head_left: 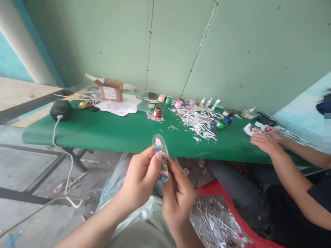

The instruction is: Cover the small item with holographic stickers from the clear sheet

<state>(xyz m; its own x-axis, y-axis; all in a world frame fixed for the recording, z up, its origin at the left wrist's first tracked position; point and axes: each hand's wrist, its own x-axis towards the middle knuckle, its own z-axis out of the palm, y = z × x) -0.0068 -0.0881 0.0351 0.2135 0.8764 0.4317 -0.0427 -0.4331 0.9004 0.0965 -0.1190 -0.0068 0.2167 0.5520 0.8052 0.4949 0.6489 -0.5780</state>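
Note:
A small, narrow colourful cutout (164,174) with a clear edge at its top stands upright between my hands, in front of the green table's (119,132) near edge. My left hand (141,172) pinches its left side, thumb across its face. On its lower right side, my right hand (179,189) grips it with bent fingers. Some of the cutout is hidden behind the fingers, and its picture is too small to make out.
White paper scraps (198,120) and paint jars (158,112) lie on the table. An open cardboard box (111,90) and a black adapter (60,109) are at the left. At the right, another person's hands (266,139) hold a paper figure (254,129). Below is a red-rimmed container (224,193) of scraps.

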